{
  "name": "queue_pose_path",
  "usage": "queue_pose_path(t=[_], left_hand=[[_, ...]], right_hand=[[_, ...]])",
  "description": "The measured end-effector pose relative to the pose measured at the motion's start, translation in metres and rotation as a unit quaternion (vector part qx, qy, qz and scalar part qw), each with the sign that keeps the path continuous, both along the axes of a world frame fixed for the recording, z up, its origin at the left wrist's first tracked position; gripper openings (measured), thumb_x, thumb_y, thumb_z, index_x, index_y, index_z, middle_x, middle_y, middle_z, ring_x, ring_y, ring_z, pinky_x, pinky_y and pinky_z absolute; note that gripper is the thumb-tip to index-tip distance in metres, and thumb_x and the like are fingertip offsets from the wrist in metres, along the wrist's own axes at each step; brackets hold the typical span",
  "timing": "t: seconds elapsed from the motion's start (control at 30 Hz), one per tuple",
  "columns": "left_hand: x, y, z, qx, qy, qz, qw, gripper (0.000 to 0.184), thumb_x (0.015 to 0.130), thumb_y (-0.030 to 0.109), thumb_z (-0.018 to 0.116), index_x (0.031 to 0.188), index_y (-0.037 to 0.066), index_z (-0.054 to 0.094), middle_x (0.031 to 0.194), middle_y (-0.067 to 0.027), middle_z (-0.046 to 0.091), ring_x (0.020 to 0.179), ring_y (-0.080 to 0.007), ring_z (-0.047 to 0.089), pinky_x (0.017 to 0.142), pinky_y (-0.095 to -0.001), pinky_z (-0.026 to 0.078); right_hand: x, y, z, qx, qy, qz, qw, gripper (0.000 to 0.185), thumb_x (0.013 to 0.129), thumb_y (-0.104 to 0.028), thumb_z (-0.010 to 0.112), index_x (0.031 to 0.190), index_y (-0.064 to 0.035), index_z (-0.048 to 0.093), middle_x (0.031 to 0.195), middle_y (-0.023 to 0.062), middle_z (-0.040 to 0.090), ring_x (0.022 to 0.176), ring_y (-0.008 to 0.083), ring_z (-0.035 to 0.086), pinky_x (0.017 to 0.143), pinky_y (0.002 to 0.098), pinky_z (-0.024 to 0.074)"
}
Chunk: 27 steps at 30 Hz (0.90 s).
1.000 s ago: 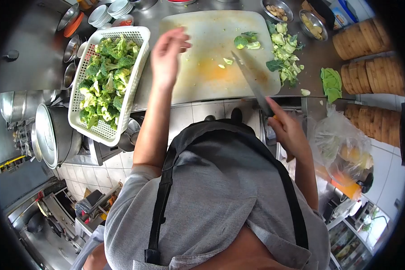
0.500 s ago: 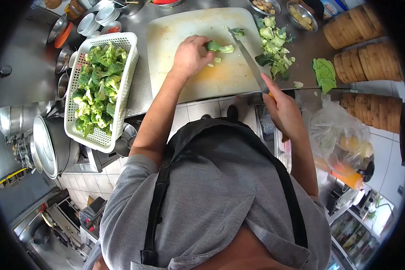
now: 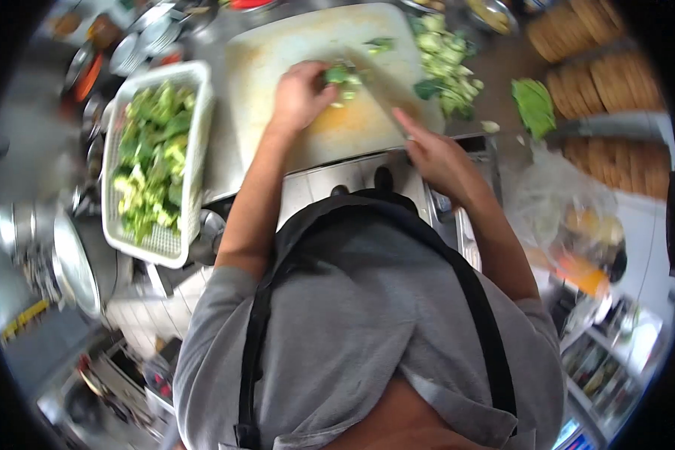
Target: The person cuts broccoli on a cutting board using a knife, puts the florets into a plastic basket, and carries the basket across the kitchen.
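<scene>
My left hand (image 3: pixel 302 96) is closed on a piece of broccoli (image 3: pixel 338 75) over the white cutting board (image 3: pixel 262 56). Pale cut bits lie just below that piece. My right hand (image 3: pixel 441 156) grips the handle of a knife (image 3: pixel 385 103). Its blade slants up and left, the tip right beside the broccoli; motion blur hides whether they touch. A green scrap (image 3: pixel 379 46) rests higher on the board. Along the board's right edge is a heap of broccoli trimmings (image 3: pixel 448 64).
Left of the board stands a white plastic basket (image 3: pixel 199 142) with broccoli florets. Stacked bowls (image 3: pixel 129 54) are at the back left. On the right are a green leaf (image 3: pixel 534 107), bamboo steamers (image 3: pixel 611 86) and a clear plastic bag (image 3: pixel 551 187). The counter's front edge runs before my body.
The knife has swung left from the board's right side to the broccoli piece, my right hand moving with it. The left hand still holds the piece, and the whole view has shifted slightly.
</scene>
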<state>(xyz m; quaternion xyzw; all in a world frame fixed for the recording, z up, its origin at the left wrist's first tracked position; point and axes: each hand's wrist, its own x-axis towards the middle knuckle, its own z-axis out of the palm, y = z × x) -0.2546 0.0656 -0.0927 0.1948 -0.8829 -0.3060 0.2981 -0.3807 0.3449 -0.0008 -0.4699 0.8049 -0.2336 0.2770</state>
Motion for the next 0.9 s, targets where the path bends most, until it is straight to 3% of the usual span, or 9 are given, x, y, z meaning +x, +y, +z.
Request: queue_pose_path(t=[0.1,0.13,0.2,0.33,0.43,0.6,0.7,0.8,0.9], left_hand=[[-0.001,0.0,-0.004,0.025,-0.026,-0.009,0.999,0.034,0.085,0.013,0.077,0.117,0.002,0.073,0.106,-0.0149,0.075,0.096,-0.0287,0.071,0.088,-0.0407,0.058],[-0.004,0.0,-0.014,0.204,0.018,-0.056,0.977,0.031,0.09,0.006,0.074,0.12,-0.003,0.069,0.11,-0.0152,0.075,0.099,-0.0233,0.072,0.088,-0.0371,0.059],[-0.011,-0.005,-0.033,0.257,0.087,-0.131,0.954,0.032,0.093,0.001,0.071,0.123,-0.005,0.065,0.113,-0.0145,0.074,0.096,-0.0191,0.072,0.086,-0.0319,0.058],[0.005,-0.001,0.002,0.176,0.032,-0.01,0.984,0.031,0.093,0.008,0.074,0.121,-0.004,0.066,0.102,-0.0066,0.072,0.09,-0.0121,0.066,0.079,-0.0272,0.054],[0.026,-0.011,0.023,0.231,0.125,0.065,0.963,0.027,0.094,0.012,0.076,0.115,-0.001,0.066,0.097,-0.0027,0.069,0.086,-0.0095,0.062,0.077,-0.0251,0.051],[0.071,-0.018,0.064,0.27,0.235,0.083,0.93,0.019,0.098,0.007,0.073,0.114,0.0,0.065,0.103,-0.0034,0.071,0.093,-0.0097,0.063,0.086,-0.0244,0.05],[0.105,-0.019,0.076,0.263,0.273,0.101,0.92,0.019,0.099,0.006,0.071,0.115,0.0,0.065,0.105,-0.006,0.073,0.096,-0.0121,0.066,0.089,-0.0262,0.052],[0.151,-0.012,0.093,0.106,0.157,0.286,0.939,0.029,0.091,0.015,0.078,0.115,0.001,0.07,0.099,-0.0074,0.074,0.093,-0.013,0.068,0.081,-0.0286,0.055],[0.198,-0.012,0.111,-0.046,0.068,0.418,0.905,0.037,0.09,0.021,0.081,0.116,-0.002,0.069,0.095,-0.0067,0.073,0.089,-0.0124,0.066,0.075,-0.028,0.054]], right_hand=[[0.002,-0.004,-0.016,-0.008,0.001,0.0,1.0,0.064,0.103,-0.014,0.05,0.164,-0.0316,0.039,0.091,0.0258,0.068,0.074,0.035,0.069,0.073,0.0461,0.0567],[-0.001,-0.003,-0.022,-0.012,-0.011,0.009,1.0,0.064,0.103,-0.015,0.049,0.164,-0.031,0.038,0.092,0.0258,0.069,0.074,0.0352,0.069,0.072,0.0472,0.0571],[-0.006,-0.001,-0.029,-0.018,0.059,0.036,0.997,0.062,0.103,-0.015,0.049,0.163,-0.0286,0.04,0.097,0.0261,0.071,0.078,0.0362,0.071,0.075,0.047,0.0572],[-0.008,0.007,-0.005,0.024,-0.066,-0.052,0.996,0.062,0.104,-0.018,0.051,0.163,-0.0273,0.04,0.102,0.0242,0.073,0.085,0.0377,0.072,0.081,0.0477,0.0566],[-0.013,0.019,-0.005,-0.03,-0.083,-0.06,0.994,0.063,0.106,-0.022,0.052,0.167,-0.029,0.036,0.09,0.0062,0.067,0.074,0.0141,0.06,0.073,0.0333,0.0525],[0.001,0.006,-0.005,0.022,-0.302,-0.004,0.953,0.061,0.106,-0.02,0.053,0.166,-0.0272,0.039,0.095,0.0026,0.067,0.063,0.008,0.053,0.059,0.0267,0.0493],[0.003,-0.001,-0.029,0.022,-0.374,0.017,0.927,0.061,0.107,-0.017,0.053,0.165,-0.0256,0.04,0.095,0.004,0.068,0.059,0.0069,0.052,0.055,0.0248,0.0481],[-0.021,-0.01,-0.042,-0.026,-0.402,-0.073,0.912,0.059,0.107,-0.013,0.052,0.164,-0.0251,0.042,0.094,0.0063,0.07,0.056,0.007,0.053,0.052,0.0248,0.047],[-0.061,-0.009,-0.041,-0.039,-0.241,-0.103,0.964,0.058,0.108,-0.014,0.054,0.164,-0.0269,0.043,0.094,0.0081,0.07,0.058,0.0073,0.054,0.054,0.0266,0.0485]])
